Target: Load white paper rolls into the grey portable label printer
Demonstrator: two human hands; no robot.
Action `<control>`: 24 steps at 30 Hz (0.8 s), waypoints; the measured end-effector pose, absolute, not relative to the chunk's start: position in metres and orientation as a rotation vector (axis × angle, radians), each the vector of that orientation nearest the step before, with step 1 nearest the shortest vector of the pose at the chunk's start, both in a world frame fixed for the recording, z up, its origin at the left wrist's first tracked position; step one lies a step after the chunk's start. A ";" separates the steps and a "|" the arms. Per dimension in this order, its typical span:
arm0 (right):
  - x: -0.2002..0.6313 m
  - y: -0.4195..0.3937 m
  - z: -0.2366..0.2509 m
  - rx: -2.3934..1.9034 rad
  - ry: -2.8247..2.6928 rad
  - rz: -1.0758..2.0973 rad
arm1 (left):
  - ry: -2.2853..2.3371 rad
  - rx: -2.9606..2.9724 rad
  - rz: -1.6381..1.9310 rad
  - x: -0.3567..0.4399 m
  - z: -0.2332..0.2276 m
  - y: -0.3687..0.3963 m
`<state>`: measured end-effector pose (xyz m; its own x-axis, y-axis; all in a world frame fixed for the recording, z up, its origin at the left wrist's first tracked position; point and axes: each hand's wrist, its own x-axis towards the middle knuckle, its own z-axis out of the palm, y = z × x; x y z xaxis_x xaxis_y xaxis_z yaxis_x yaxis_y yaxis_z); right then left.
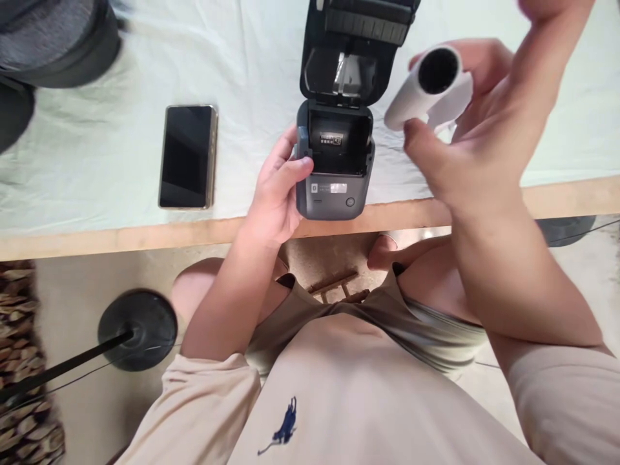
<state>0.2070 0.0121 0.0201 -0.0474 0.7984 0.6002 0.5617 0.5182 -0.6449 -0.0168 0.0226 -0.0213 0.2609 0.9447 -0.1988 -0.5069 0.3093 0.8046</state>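
A small dark grey label printer (332, 194) is held at the table's front edge, its hinged lid (358, 58) swung up and away from me. Inside the bare paper compartment a small printed sticker shows. My left hand (278, 187) grips the printer's left side, thumb on the rim of the compartment. To the right of the printer, my right hand (484, 135) pinches a white paper roll (411, 97) with a dark hollow core, held above the table and apart from the printer. A loose strip of the paper hangs by the fingers.
A smartphone (186, 157) with a dark screen lies on the pale cloth (242, 77) at left. A black rounded object (62, 45) occupies the far left corner. Below the wooden table edge (145, 237) stands a round black base with a pole (138, 329).
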 end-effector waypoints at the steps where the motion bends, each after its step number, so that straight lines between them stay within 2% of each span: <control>1: 0.196 0.009 0.028 -1.142 -1.779 0.302 | 0.771 0.690 1.090 -0.017 -0.022 0.023; 5: 0.163 0.003 0.045 -1.448 -2.100 0.136 | 0.750 0.725 1.087 -0.017 -0.024 0.021; 7: 0.160 0.005 0.044 -1.561 -2.186 0.162 | 0.728 0.752 1.100 -0.018 -0.023 0.019; 13: 0.171 0.007 0.039 -1.422 -2.211 0.122 | 0.672 0.800 1.155 -0.018 -0.022 0.017; 20: 0.167 0.006 0.039 -1.648 -2.207 0.030 | 0.630 0.777 1.144 -0.014 -0.026 0.021; 24: 0.166 0.005 0.031 -1.563 -2.184 -0.008 | 0.661 0.763 1.157 -0.014 -0.022 0.019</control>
<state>0.1660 0.0054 0.0309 -0.2552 0.8968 0.3614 0.8994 0.3574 -0.2517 -0.0144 0.0193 -0.0222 0.2741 0.9592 -0.0688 -0.5466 0.2143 0.8095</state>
